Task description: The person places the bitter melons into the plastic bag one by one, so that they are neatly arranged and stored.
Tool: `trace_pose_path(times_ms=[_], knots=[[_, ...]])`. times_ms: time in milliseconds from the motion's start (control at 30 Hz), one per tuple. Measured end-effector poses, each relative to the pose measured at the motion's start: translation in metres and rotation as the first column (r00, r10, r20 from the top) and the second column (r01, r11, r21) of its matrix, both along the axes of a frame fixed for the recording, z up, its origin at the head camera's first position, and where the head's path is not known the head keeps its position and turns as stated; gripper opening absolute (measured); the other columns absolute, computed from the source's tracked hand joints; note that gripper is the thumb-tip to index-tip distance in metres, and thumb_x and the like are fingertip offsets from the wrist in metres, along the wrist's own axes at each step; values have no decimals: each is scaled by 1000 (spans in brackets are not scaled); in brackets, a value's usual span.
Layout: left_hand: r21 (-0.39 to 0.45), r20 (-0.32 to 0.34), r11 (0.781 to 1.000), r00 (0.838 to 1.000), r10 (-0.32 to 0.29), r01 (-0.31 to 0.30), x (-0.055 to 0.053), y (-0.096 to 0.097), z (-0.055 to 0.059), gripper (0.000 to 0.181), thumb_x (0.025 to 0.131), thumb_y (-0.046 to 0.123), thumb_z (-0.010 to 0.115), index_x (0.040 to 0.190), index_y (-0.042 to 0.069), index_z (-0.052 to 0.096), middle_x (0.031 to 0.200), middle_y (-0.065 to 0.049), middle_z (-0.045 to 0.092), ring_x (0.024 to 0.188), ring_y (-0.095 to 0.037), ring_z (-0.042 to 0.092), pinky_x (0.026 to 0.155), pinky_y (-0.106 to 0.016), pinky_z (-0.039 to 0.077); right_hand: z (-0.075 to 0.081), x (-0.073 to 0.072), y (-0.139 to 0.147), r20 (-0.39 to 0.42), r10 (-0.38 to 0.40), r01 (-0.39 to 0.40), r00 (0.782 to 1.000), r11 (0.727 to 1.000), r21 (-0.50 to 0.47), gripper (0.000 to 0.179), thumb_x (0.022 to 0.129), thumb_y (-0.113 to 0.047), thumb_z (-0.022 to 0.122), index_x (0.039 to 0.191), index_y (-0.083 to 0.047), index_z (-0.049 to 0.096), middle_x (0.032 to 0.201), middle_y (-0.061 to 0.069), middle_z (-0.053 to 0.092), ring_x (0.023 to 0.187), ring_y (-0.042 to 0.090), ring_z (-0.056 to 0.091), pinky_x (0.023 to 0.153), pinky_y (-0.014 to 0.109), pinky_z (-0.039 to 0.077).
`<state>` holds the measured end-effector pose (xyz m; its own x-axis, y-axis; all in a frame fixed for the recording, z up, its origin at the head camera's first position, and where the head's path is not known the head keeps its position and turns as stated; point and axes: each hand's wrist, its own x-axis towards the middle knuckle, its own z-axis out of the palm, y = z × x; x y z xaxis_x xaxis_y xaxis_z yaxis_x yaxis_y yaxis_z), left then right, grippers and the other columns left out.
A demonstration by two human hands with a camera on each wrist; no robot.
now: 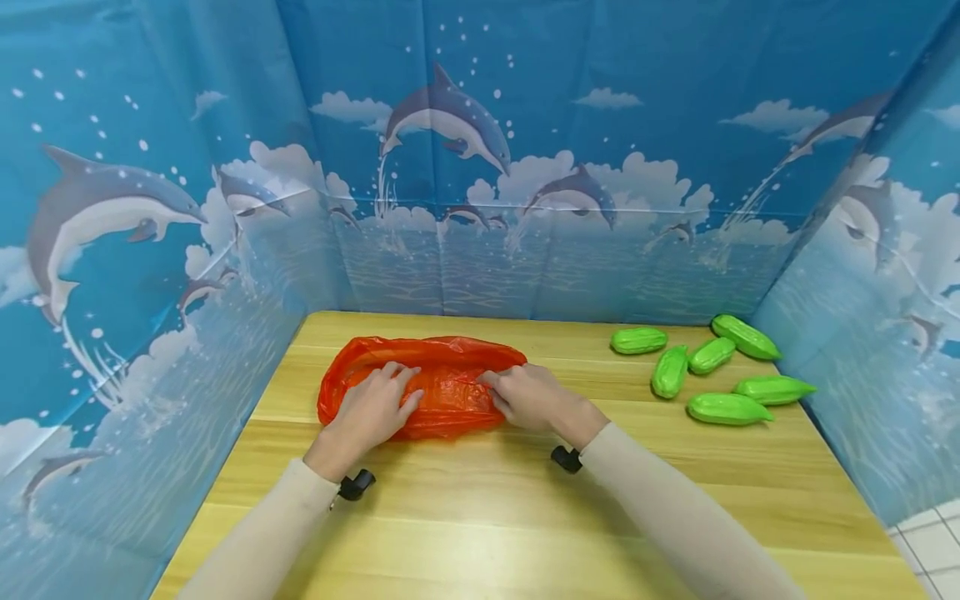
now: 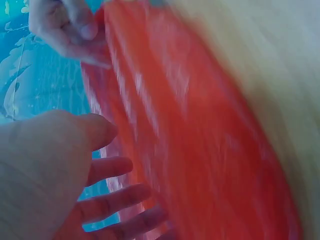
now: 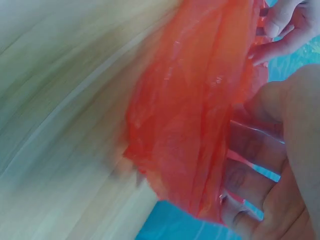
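Note:
A red, thin plastic bag lies on the wooden table with its wide mouth facing up. My left hand is over the left part of the mouth. In the left wrist view its fingers are spread and relaxed against the bag's edge, thumb apart from them. At the right end, my right hand holds the rim. The right wrist view shows its fingers through the see-through film, with the thumb on the near side of the edge.
Several bright green, ridged, pod-shaped vegetables lie at the table's back right. A blue dolphin-print curtain surrounds the back and sides of the wooden table. White floor tiles show at the lower right.

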<state>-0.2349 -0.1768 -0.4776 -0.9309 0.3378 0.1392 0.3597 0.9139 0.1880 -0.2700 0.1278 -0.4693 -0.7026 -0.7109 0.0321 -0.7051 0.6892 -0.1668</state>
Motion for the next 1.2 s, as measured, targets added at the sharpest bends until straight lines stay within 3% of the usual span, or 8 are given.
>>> trace_pose_path(times_ms=[300, 500, 667, 867, 933, 1033, 1133, 1200], knots=[[-47, 4, 995, 996, -88, 88, -6, 3, 5, 45, 115, 27, 77, 155, 7, 74, 145, -17, 79, 124, -35, 80, 101, -51, 72, -2, 6, 35, -14, -70, 70, 997, 997, 9, 35, 114, -14, 74, 149, -6, 76, 66, -7, 61, 51, 8, 45, 56, 24, 42], [-56, 17, 987, 989, -147, 148, -11, 10, 5, 45, 112, 17, 80, 155, 8, 74, 144, -17, 79, 115, -33, 82, 94, -48, 73, 0, 14, 55, -36, -98, 99, 995, 995, 24, 36, 113, -12, 75, 148, -8, 76, 57, -6, 49, 48, 9, 35, 52, 24, 31], [-93, 37, 979, 983, -181, 184, -17, 18, 6, 50, 108, 13, 85, 156, 11, 74, 143, -15, 79, 111, -30, 82, 88, -44, 73, 1, 18, 72, -90, -104, 108, 991, 994, 36, 35, 110, -14, 81, 144, -6, 77, 58, -6, 51, 47, 9, 39, 49, 24, 34], [-108, 61, 973, 978, -198, 204, -18, 23, 9, 62, 104, 13, 89, 163, 14, 69, 147, -15, 76, 89, -26, 77, 76, -39, 71, 3, 23, 92, -107, -173, 183, 979, 978, 98, 50, 106, -27, 89, 148, -5, 73, 58, -4, 52, 47, 12, 45, 46, 28, 38], [-103, 73, 973, 977, -200, 206, -17, 25, 10, 66, 103, 15, 92, 165, 14, 68, 149, -16, 74, 89, -27, 78, 78, -41, 72, 5, 24, 99, -111, -194, 207, 975, 970, 127, 57, 104, -33, 91, 150, -5, 72, 66, 0, 62, 49, 14, 49, 46, 30, 42], [-104, 91, 971, 974, -206, 215, -14, 28, 12, 71, 100, 16, 95, 165, 14, 67, 152, -17, 73, 96, -30, 80, 83, -45, 73, 5, 27, 108, -102, -223, 238, 969, 957, 165, 68, 101, -41, 93, 154, -7, 69, 98, 9, 81, 56, 17, 58, 51, 34, 52], [-118, 111, 963, 966, -231, 244, -13, 33, 13, 73, 99, 16, 96, 166, 15, 67, 155, -17, 73, 101, -32, 82, 83, -44, 73, 4, 30, 116, -84, -248, 260, 965, 949, 182, 76, 98, -46, 96, 159, -11, 67, 134, 17, 81, 61, 19, 61, 56, 36, 56], [-121, 131, 953, 956, -263, 279, -12, 37, 13, 71, 99, 15, 95, 165, 16, 68, 157, -17, 73, 102, -31, 83, 79, -42, 73, 3, 32, 121, -74, -255, 264, 964, 946, 187, 80, 96, -47, 97, 162, -13, 66, 139, 17, 78, 61, 19, 59, 56, 35, 55]])
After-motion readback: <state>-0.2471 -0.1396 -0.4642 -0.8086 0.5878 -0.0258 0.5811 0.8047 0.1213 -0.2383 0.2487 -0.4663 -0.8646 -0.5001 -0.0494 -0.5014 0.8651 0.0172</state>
